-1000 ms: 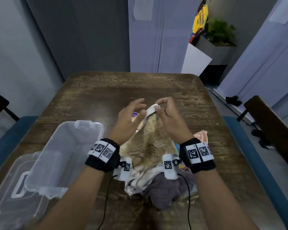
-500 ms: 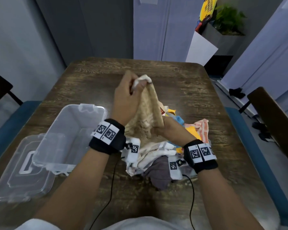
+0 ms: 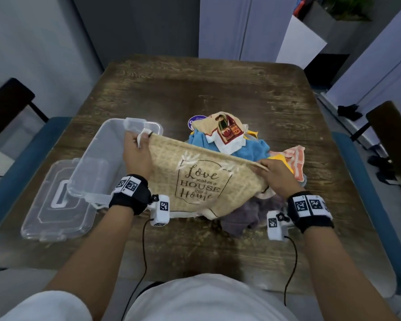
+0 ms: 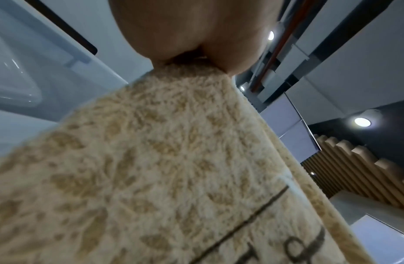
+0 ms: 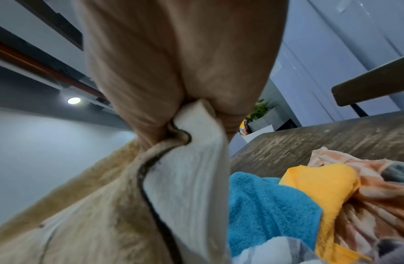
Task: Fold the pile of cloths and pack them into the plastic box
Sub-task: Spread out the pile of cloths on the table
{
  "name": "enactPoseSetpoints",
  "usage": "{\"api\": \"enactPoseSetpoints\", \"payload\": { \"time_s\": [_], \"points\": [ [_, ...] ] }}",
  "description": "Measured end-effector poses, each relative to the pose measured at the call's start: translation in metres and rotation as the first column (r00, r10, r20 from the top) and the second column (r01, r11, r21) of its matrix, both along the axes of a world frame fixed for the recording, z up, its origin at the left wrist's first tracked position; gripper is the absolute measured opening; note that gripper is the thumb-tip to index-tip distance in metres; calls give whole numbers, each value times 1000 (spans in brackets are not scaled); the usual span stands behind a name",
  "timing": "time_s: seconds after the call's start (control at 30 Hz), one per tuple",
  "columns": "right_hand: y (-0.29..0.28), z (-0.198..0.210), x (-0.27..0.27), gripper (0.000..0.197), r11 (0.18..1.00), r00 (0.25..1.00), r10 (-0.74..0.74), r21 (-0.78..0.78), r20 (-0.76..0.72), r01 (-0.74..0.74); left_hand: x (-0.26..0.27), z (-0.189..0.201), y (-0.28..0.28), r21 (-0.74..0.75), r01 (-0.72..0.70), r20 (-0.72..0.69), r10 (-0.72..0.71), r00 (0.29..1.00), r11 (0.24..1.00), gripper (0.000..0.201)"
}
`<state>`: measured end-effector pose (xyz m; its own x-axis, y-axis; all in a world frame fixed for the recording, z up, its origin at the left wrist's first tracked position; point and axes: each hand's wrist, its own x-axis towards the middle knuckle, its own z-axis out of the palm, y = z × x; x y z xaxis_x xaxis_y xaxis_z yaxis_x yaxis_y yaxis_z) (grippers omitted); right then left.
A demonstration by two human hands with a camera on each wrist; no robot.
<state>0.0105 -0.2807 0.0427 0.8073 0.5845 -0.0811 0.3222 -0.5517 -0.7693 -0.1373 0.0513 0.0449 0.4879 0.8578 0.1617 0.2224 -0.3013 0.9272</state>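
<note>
The plastic box (image 3: 95,167) sits at 9 o'clock. The left hand (image 3: 136,156) pinches the top-left corner of the beige cloth (image 3: 202,179) and the right hand (image 3: 277,178) pinches the top-right. So its long edge runs roughly 9-to-3, hanging in front of the pile (image 3: 232,140). Left's nearer the box, fwiw.

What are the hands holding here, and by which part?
The beige towel, stretched between both: left hand pinches one top corner, right hand the other.
</note>
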Motion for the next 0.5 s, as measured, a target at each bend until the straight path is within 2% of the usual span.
{"api": "enactPoseSetpoints", "payload": {
  "time_s": [0.17,0.27,0.33,0.4,0.5],
  "points": [
    [-6,-6,9,24,983,990,-141,113,-17,142,-1,0,5,-62,21,-46,-24,999,998,30],
    [-3,-11,6,23,977,984,-176,120,-30,178,-1,-9,8,-78,134,-174,-145,974,988,35],
    [-2,-14,1,20,972,981,-191,129,-42,195,-3,-13,3,-81,201,-208,-213,955,976,33],
    [-6,-15,-3,17,963,976,-216,154,-38,220,-7,-15,-2,-35,177,-202,-181,962,984,30],
    [-17,-13,-7,18,955,973,-222,188,-68,231,-16,-17,-3,46,39,-149,-32,988,998,24]
  ]
}}
